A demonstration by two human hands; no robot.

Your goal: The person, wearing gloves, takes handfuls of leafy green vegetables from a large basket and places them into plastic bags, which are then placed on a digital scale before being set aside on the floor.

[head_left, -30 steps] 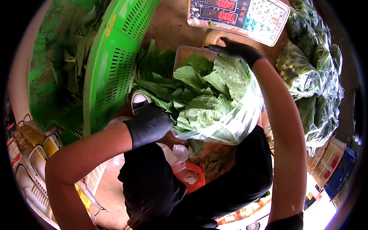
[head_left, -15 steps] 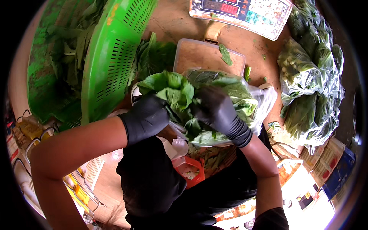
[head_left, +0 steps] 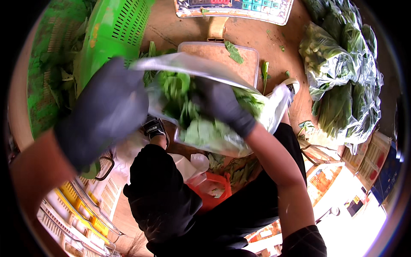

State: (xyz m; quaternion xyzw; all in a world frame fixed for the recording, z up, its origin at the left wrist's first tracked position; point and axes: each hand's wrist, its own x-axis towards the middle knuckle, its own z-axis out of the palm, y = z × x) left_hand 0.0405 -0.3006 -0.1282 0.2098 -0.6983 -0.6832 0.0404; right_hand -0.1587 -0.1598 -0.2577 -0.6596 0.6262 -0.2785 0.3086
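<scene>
A clear plastic bag [head_left: 188,62] of leafy greens [head_left: 201,132] is held over my lap, its mouth pulled wide. My left hand [head_left: 109,107], in a black glove and smeared by motion, is closed on the bag's rim at the upper left. Inside the bag mouth, my right hand [head_left: 220,105], also black-gloved, presses among the leaves. Its fingertips are hidden by the greens and the film.
A green perforated crate [head_left: 113,30] with loose leaves stands at the left. Ahead are a scale display [head_left: 235,9] and its flat pan [head_left: 250,60]. Filled bags of greens [head_left: 342,73] line the right. A red plastic container [head_left: 212,188] sits below.
My left hand has moved from the leaves out to the left and pulled up the bag's rim. The right hand has shifted left with the greens, which now lie deeper in the bag.
</scene>
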